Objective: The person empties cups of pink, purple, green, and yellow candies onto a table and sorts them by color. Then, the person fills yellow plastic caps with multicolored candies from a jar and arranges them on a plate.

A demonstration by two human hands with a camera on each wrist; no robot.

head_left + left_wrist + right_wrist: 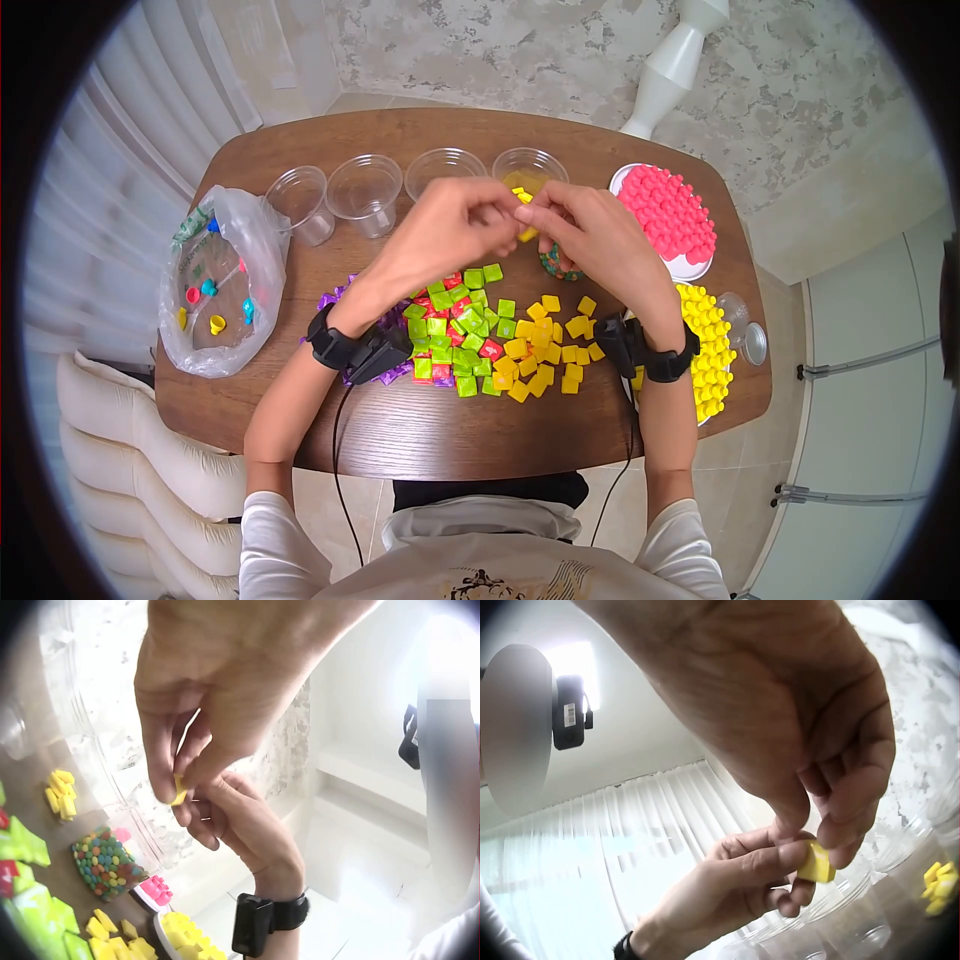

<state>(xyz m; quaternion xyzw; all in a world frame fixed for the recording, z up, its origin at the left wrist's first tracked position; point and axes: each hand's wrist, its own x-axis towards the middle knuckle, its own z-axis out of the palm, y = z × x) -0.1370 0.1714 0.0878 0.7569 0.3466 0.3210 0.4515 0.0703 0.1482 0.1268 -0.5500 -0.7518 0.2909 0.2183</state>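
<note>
Over the table, both hands meet at a small yellow square piece (817, 864). The left hand (445, 230) pinches it between thumb and fingers, seen closely in the left wrist view. From the other side, the right hand (605, 240) grips its edge with bent fingers. Under the hands is a clear cup (530, 158) with several yellow pieces (61, 795) in it. A container of multicoloured candies (109, 862) stands nearby, mostly hidden by the right hand in the head view. Closer to the body lie loose yellow pieces (543, 345), beside green ones (465, 358) mixed with red.
Three more clear cups (363, 190) stand along the far left edge. A plastic bag (190, 345) holds small coloured items at left. Purple pieces (390, 374) lie by the left wrist. Pink items (668, 215) and yellow knobbed items (708, 350) fill plates at right, near a clear container (733, 308).
</note>
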